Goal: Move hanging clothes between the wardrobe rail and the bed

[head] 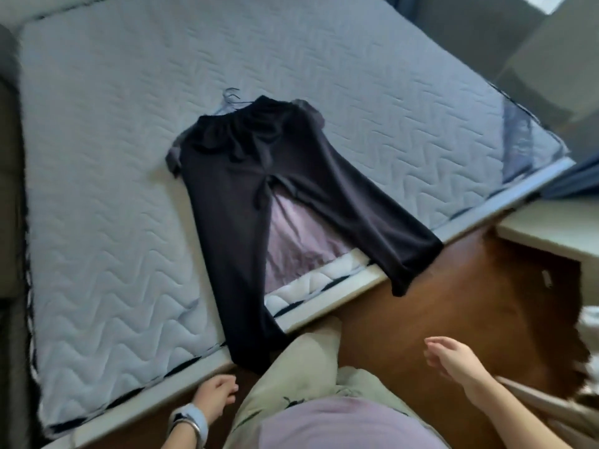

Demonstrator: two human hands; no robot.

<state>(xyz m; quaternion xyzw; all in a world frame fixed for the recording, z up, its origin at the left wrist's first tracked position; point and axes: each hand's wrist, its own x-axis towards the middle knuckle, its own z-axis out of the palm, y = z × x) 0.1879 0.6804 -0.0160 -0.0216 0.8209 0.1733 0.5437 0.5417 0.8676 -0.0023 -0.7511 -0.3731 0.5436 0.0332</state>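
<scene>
While neither hand holds any cloth, the pair of black soft-fabric trousers (259,196) lies flat on the pale grey quilted mattress (113,189), waistband toward the far side. Its 2 legs spread apart, and both hems hang over the near edge of the white bed frame (324,314). A thin pale hanger hook (230,95) pokes out just beside the waistband. A lilac garment (291,234) shows between the 2 legs, under the trousers, and bits of grey fabric (171,157) peek out at either end of the waistband.

The left hand (215,396), with a pale watch strap (189,416) on its wrist, hangs near the bed edge with fingers loosely curled and nothing in them. The right hand (453,358) hovers over the brown wooden floor (453,303), fingers relaxed and empty. The person's knee in pale beige trousers (301,361) stands against the bed, just beside the nearer hem. A white tabletop (551,228) and a blue curtain (577,183) crowd the bed's right corner.
</scene>
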